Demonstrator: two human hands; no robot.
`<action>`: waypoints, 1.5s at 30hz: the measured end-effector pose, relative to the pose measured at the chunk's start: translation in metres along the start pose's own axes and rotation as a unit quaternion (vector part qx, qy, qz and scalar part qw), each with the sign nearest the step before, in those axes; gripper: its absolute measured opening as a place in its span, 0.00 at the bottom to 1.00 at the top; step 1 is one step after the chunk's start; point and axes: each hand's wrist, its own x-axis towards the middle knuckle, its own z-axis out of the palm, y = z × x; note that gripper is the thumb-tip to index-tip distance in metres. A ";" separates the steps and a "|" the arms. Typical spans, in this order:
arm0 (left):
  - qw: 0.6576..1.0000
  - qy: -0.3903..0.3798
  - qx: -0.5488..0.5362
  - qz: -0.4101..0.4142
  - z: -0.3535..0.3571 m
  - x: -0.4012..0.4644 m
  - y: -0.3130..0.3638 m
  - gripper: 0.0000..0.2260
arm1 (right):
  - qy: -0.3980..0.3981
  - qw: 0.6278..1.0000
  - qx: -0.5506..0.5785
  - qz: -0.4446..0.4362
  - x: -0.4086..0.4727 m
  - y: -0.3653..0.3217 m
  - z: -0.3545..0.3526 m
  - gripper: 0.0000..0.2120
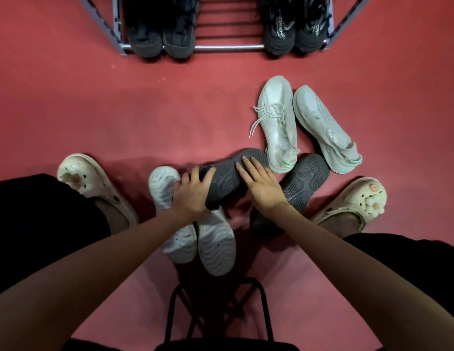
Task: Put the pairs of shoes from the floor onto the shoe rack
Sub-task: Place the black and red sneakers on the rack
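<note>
Fig. Head view, seated person bent over shoes on red floor (81,110).

Left hand (193,193): grip curled round heel end of upturned grey shoe (227,177), thumb over the sole edge, fingers wrapped under; shoe lies sole-up, toe pointing up-right. Right hand (261,182): fingers straight and spread, laid flat on the same sole nr the toe; presses, does not clasp. Probable reason: one hand lifts, the other steadies while the shoe is turned or raised.

Second grey shoe (303,181): also sole-up, just right of the first, partly under the right wrist, its toe touching the heel of the white laced pair (307,122). That pair lies side by side, upright, w/ loose laces. White sole-up pair (193,239) sits under the left wrist, the two shoes touching.

Shoe rack (228,47), top of view, well apart from the floor shoes: lowest tier holds two dark pairs, one left (161,34), one right (294,29); a gap btw them. Judgement: grey pair is the step in hand; three pairs remain on the floor.

Cream clogs (94,183) on the person's feet; black stool frame (218,312) below.
</note>
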 end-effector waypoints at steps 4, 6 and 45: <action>1.000 -0.012 -0.016 0.008 -0.010 0.002 -0.006 0.49 | 0.014 1.000 -0.015 -0.005 0.008 0.001 0.002 0.34; 0.997 -0.040 -0.054 0.023 -0.030 0.009 -0.016 0.50 | 0.023 1.000 -0.018 -0.005 0.011 0.001 -0.001 0.34; 0.760 -0.108 -0.640 -0.025 -0.099 -0.038 0.030 0.13 | 0.018 0.791 0.583 0.186 -0.002 -0.026 -0.083 0.30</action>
